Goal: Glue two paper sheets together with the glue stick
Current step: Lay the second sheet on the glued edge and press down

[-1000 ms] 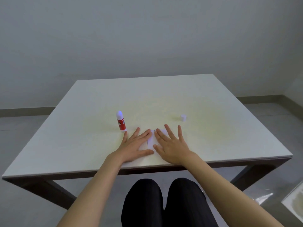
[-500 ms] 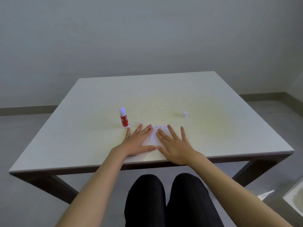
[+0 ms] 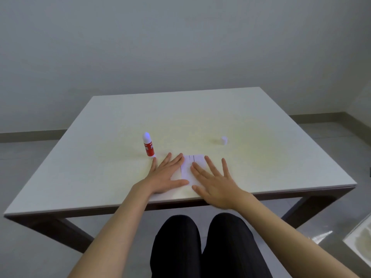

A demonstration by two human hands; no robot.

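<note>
The paper sheets (image 3: 192,167) lie flat near the front edge of the table (image 3: 281,137), and both palms are pressing down on them: the left hand (image 3: 166,177) covers the left part with fingers spread flat, the right hand (image 3: 214,183) covers the right part, fingers likewise splayed and gripping nothing. Just beyond the left hand's fingertips the red glue stick (image 3: 148,145) stands upright, its white tip uncovered, and its small white cap (image 3: 224,140) sits well apart, farther right on the tabletop.
</note>
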